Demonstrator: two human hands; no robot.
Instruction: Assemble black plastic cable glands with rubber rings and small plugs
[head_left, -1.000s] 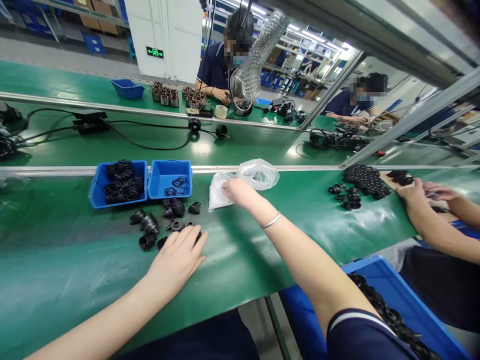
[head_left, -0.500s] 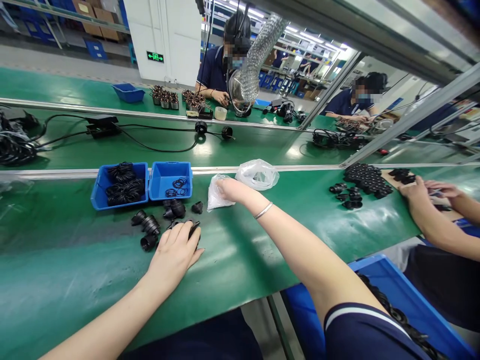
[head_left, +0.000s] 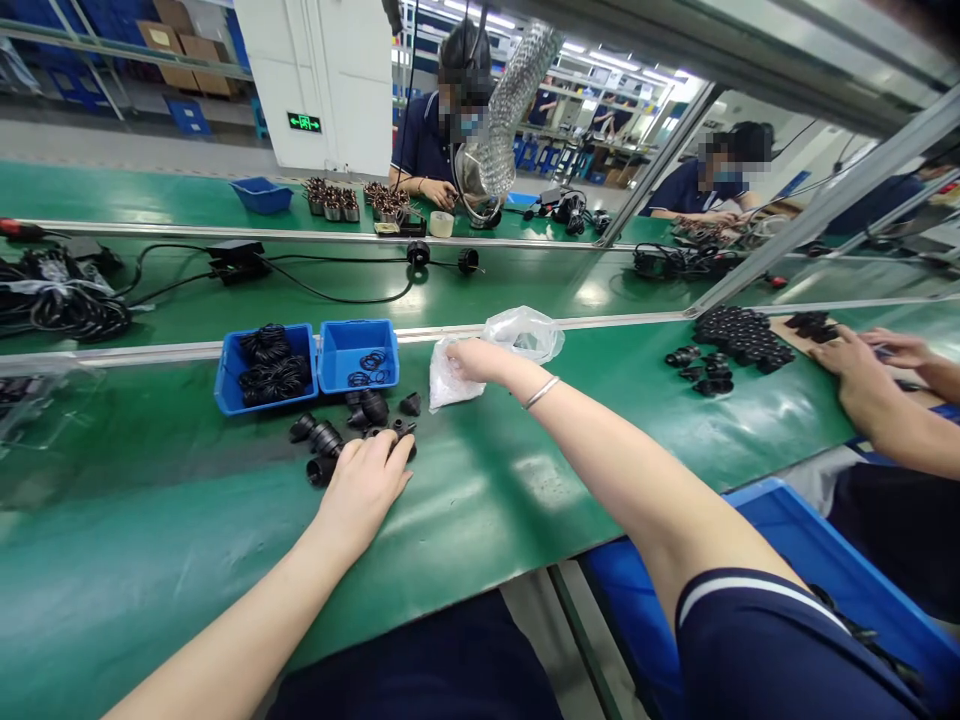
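My left hand (head_left: 365, 487) rests on the green belt (head_left: 487, 480), its fingers curled over a small black plastic part at the near edge of a cluster of black parts (head_left: 330, 440). My right hand (head_left: 472, 360), with a bracelet on the wrist, reaches forward and pinches a white plastic bag (head_left: 450, 382). A second, clear bag (head_left: 525, 332) lies just behind it. Two blue bins stand behind the black parts: the left bin (head_left: 264, 370) holds several black rings, the right bin (head_left: 358, 355) only a few.
A co-worker's hands (head_left: 862, 365) work at the right beside a pile of black parts (head_left: 739, 338). A blue crate (head_left: 840, 590) of black parts stands below the belt edge. Cables (head_left: 67, 300) and a power adapter (head_left: 240, 258) lie on the far belt. Other people sit opposite.
My left hand slid forward onto the black parts and curled its fingers over one. My right hand stayed at the white bag, gathering it. The view shifted slightly.
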